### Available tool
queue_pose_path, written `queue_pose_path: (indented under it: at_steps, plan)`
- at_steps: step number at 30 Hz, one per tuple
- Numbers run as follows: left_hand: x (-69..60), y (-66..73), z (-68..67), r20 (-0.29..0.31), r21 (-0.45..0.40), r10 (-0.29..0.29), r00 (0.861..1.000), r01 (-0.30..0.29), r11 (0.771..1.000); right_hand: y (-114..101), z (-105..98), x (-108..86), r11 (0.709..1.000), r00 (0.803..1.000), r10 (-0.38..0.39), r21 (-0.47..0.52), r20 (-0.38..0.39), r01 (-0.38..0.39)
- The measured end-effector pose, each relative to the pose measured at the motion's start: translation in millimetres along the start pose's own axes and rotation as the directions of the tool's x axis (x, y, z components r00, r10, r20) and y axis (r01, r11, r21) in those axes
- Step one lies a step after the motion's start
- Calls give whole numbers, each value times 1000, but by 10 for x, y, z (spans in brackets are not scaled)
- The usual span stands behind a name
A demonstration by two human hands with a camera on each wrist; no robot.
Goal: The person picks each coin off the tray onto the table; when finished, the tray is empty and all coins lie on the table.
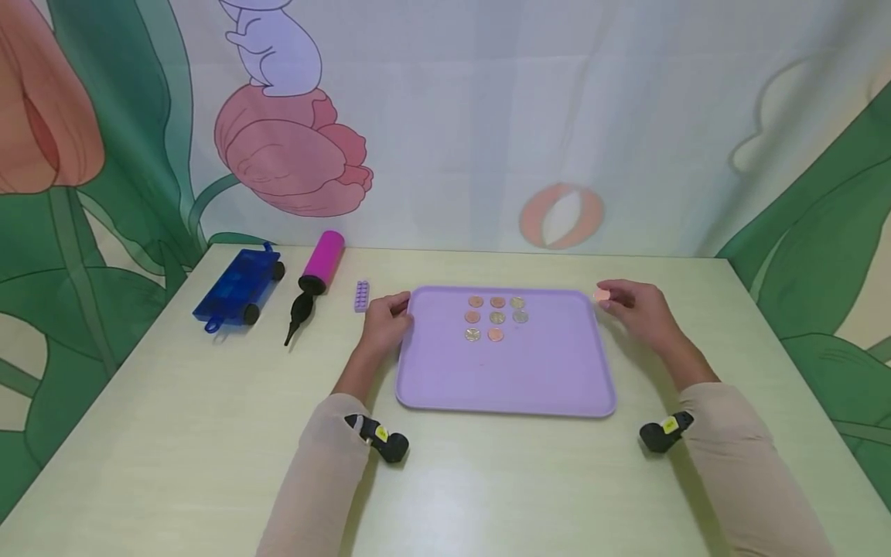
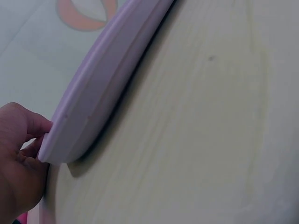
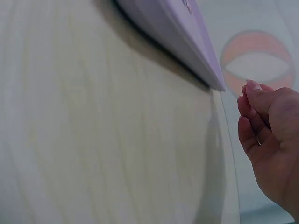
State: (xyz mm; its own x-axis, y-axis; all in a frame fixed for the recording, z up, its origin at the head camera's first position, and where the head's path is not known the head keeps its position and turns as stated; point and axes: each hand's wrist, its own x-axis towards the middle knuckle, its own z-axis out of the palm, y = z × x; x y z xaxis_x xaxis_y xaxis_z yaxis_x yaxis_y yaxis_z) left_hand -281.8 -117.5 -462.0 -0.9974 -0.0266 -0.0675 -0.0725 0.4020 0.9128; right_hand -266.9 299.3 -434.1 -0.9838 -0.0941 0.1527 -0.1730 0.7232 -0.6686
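Note:
A lilac tray lies on the table, with several copper and pale metal coins in short rows on its upper part. My left hand pinches the rim at the tray's left side; the left wrist view shows thumb and fingers meeting at that edge. Just beyond the upper right corner, my right hand holds a copper-coloured coin between thumb and fingertips, apart from the tray. In the right wrist view the right hand has its fingers bent in, and the coin cannot be made out.
Left of the tray lie a small purple studded toy brick, a pink and black hand pump and a blue see-through toy cart with black wheels. A printed curtain hangs behind the table's back edge.

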Motion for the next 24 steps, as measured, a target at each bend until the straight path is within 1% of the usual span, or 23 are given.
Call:
queue_pose_path:
  at_steps: [5,10,18,24]
  plan:
    - [1,2,1,-5,3,5,1000,-5,1000,141,-57,-34,999,999,26,-24,-27,-27]
    - [4,-12,5,-7,11,10,1000,-10,1000,219,-85,-54,997,998,53,-47,-42,-55]
    - [18,-34,16,-9,33,0,1000,0,999,295,-96,-60,994,997,69,-83,-29,-71]
    - [13,-24,9,-14,37,6,1000,-6,999,350,-36,-7,992,999,54,-110,-8,-55]
